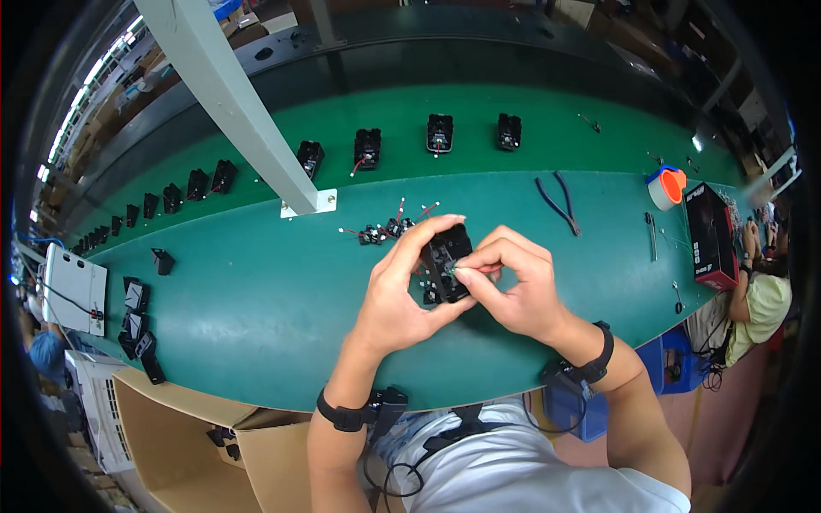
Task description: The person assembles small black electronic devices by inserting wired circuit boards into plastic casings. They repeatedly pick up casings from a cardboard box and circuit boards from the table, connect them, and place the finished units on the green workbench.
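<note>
Over the middle of the green table my left hand is wrapped round a black plastic housing, tilted with its inside toward me. My right hand pinches with thumb and forefinger at the housing's inner side. What sits between those fingertips is too small to make out, though a bit of red shows beside them. Small black parts with red wires lie on the table just beyond my left hand. Another small black part is partly hidden under the housing.
A row of black housings stands along the green strip behind the table. Blue-handled pliers, an orange-and-white tape roll and a black-red box lie right. A metal post rises at left. Black pieces line the left edge.
</note>
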Demonstrator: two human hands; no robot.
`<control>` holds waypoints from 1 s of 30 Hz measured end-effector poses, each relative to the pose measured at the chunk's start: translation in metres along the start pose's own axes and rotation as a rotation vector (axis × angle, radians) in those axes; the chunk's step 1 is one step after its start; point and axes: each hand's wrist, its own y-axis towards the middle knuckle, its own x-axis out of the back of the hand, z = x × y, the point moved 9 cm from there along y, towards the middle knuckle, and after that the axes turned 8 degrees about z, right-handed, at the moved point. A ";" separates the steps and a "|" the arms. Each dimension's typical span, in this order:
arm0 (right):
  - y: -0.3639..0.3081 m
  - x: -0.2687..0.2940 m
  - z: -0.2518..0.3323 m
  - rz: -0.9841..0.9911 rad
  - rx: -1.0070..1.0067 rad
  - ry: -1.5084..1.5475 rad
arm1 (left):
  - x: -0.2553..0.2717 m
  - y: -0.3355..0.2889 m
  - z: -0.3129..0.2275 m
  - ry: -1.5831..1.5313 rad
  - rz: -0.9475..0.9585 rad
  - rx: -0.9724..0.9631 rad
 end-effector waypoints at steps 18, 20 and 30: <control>0.009 0.008 0.012 0.146 0.068 -0.024 | 0.001 0.001 0.009 -0.284 0.039 0.063; 0.006 0.009 0.015 0.151 0.085 -0.062 | -0.002 -0.002 0.015 -0.297 0.046 0.062; -0.003 -0.006 -0.006 0.139 -0.039 0.055 | -0.002 -0.002 0.016 -0.259 0.058 0.070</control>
